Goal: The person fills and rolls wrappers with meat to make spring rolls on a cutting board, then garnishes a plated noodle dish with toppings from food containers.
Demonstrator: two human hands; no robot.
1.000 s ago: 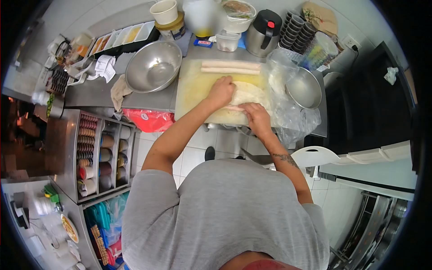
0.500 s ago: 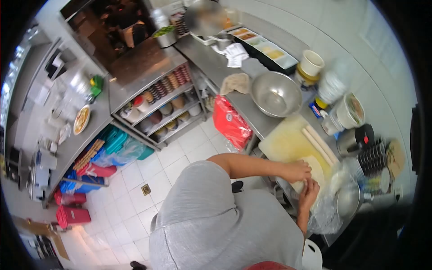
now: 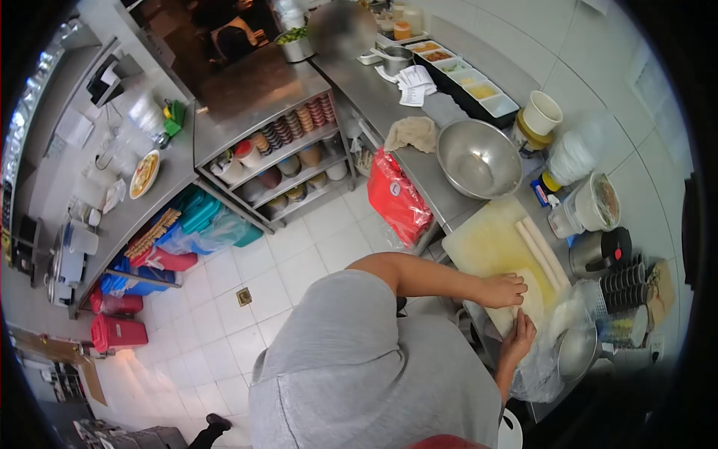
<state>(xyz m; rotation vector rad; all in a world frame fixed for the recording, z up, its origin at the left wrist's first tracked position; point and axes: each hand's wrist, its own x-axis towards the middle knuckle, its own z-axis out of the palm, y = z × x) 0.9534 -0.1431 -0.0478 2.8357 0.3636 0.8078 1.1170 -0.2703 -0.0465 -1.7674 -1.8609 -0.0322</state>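
- on the board [image 3: 479, 233], toward its right end as the person stands, a pale sheet [image 3: 534, 298] is laid, probably because a firm, flat surface is wanted under both hands.
- over the sheet, at the board's near side, the left hand [image 3: 502, 290] is held palm down with its fingers curled; whether anything is pinched beneath them cannot be told, as the tips are hardly seen.
- nearer the board's right end, the right hand [image 3: 517, 343] is held with its fingers drawn together at the sheet; whether its edge is pinched or only pressed cannot be told.
- the hands are held near each other, seemingly so that one small part of the sheet is governed by both.
- along the board's far side, two rolls [image 3: 547, 252] are laid side by side, presumably so that they are out of the hands' way.
- just past the board's left end, a bowl [image 3: 479, 168] is stood, perhaps for easy reach.
- at the board's right end, plastic [image 3: 537, 374] is bunched beside a pan [image 3: 577, 353]; why it is left there cannot be told.
- beyond the board's far side, a jug [image 3: 591, 258] and a tub [image 3: 600, 202] are stood, likely to spare working room.
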